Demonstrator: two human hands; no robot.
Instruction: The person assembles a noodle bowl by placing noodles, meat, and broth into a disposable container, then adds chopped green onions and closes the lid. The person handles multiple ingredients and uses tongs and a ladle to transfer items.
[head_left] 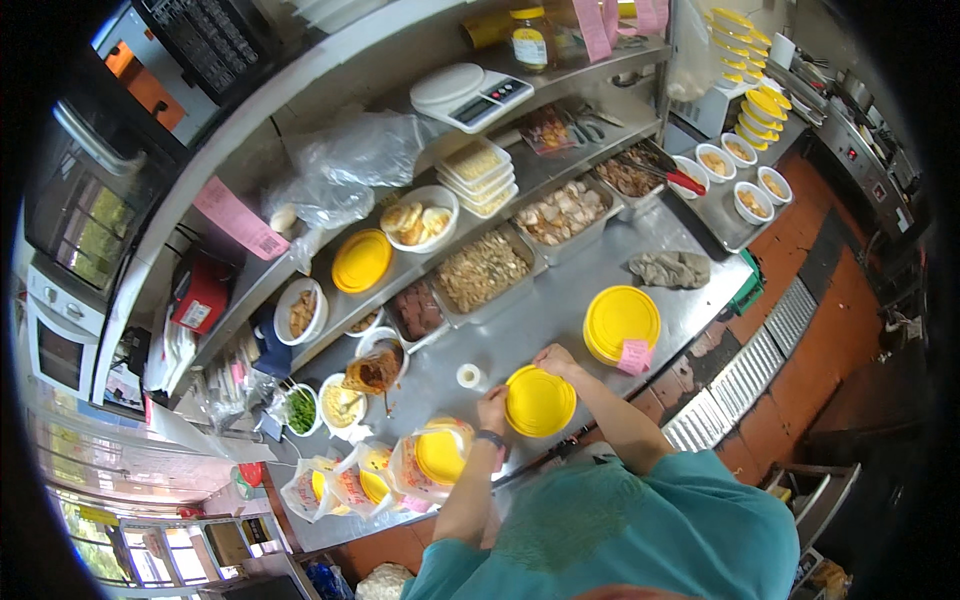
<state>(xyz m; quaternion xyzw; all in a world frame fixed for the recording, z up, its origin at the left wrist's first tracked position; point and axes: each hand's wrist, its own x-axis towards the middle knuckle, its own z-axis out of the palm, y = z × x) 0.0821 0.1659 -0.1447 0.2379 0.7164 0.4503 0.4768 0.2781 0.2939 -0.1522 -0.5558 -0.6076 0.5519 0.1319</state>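
Note:
A tub with a round yellow lid (pixel 540 402) stands on the steel counter right in front of me. My left hand (pixel 492 410) is closed on the left side of its rim. At the far edge, my right hand (pixel 556 361) grips the rim with curled fingers. The lid lies flat and hides what is inside. Just beyond my left hand stands a small white roll (pixel 468 376). To the right is a stack of yellow-lidded tubs (pixel 621 322) with a pink slip (pixel 635 357) on its near side.
Plastic bags with yellow-lidded tubs (pixel 440 458) stand at the left. Metal pans of chopped food (pixel 483 268) line the back, below a shelf with a scale (pixel 470 95). A crumpled grey cloth (pixel 670 269) and a tray of white bowls (pixel 752 203) are farther right.

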